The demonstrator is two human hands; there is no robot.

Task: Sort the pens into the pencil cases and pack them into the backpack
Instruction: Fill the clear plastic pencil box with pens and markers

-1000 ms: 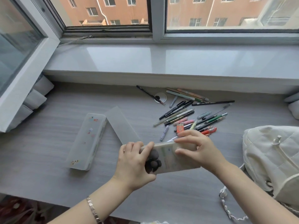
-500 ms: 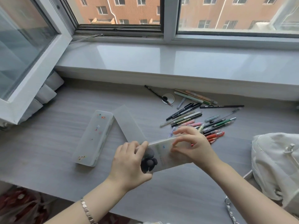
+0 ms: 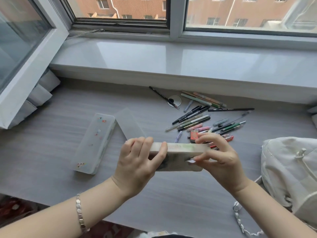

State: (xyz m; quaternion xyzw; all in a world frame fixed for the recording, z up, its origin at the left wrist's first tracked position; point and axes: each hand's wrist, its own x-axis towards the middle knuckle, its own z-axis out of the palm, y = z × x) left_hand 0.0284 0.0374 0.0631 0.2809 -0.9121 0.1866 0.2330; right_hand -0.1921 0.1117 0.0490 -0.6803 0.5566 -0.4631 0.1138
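Hands meet above the front middle of the grey tabletop (image 3: 51, 152). The left hand (image 3: 135, 164) grips the left end of a pale pencil case (image 3: 178, 152), thumb hooked over its upper edge. The right hand (image 3: 221, 162) pinches the right end between fingers and thumb. Loose pens (image 3: 202, 122) lie heaped toward the back right. A frosted pencil case (image 3: 94, 143) rests left of centre, and a white backpack (image 3: 288, 169) sits at the right edge.

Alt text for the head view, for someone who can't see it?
The left hand and right hand grip opposite ends of a pale pencil case over a grey desk. Loose pens lie scattered behind it, a clear pencil case to its left, a white backpack at the right edge.
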